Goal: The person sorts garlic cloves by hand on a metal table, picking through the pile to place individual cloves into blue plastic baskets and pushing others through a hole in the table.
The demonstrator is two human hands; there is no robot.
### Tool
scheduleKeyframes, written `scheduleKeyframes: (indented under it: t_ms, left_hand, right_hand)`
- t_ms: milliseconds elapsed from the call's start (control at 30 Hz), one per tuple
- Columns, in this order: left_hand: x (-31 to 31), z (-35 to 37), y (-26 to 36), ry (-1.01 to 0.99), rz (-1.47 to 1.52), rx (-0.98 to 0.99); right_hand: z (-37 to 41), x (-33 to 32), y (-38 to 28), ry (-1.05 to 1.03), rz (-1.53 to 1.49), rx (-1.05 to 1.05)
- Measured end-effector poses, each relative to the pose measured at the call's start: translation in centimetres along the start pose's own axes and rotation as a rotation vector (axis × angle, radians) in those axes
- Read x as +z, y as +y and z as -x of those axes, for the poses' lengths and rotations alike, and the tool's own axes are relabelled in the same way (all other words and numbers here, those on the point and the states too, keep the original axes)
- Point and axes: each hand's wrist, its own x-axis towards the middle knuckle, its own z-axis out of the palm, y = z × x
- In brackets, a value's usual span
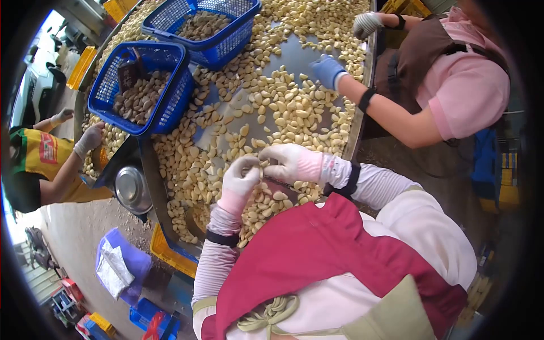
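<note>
My left hand point(240, 180), in a white glove with a pink cuff, is closed with thumb and fingers pinched together. Close beside it, my right hand point(288, 162) wears the same kind of glove, its fingers bent inward towards the left hand. Whatever is between the fingertips is too small to make out. Both hands are just over pale peeled garlic cloves point(294, 113), which lie scattered and heaped on a metal table point(237, 129). More cloves sit under my wrists, near the table's front edge.
Two blue baskets point(180, 85) holding brownish pieces stand on the table at upper left. A co-worker's blue-gloved hand point(327, 71) reaches in from the right; another person's gloved hand point(89, 139) is at left. A round metal container point(132, 190) and yellow crate point(170, 252) sit beside the table.
</note>
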Motion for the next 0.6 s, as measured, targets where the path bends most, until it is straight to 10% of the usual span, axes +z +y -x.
scheduleKeyframes:
  t_ms: [200,367,500,567,600]
  left_hand:
    - [-1.3,0.8,-0.8,0.132,0.526,0.041]
    - [-0.1,1.3,-1.0,0.341,0.115,0.277]
    - [-0.3,1.0,-0.8,0.270,0.542,0.055]
    - [-0.2,0.0,-0.4,0.478,-0.530,0.834]
    - [-0.1,0.5,0.0,0.475,-0.530,0.839]
  right_hand:
    - [-4.0,1.0,-3.2,-0.053,-0.189,0.075]
    - [-5.5,2.2,-3.0,0.003,-0.130,0.005]
    - [-5.2,2.3,-3.7,-0.055,-0.483,0.035]
    - [-5.2,2.5,-3.9,-0.042,-0.517,0.043]
    - [-5.4,2.3,-4.1,-0.025,-0.548,0.045]
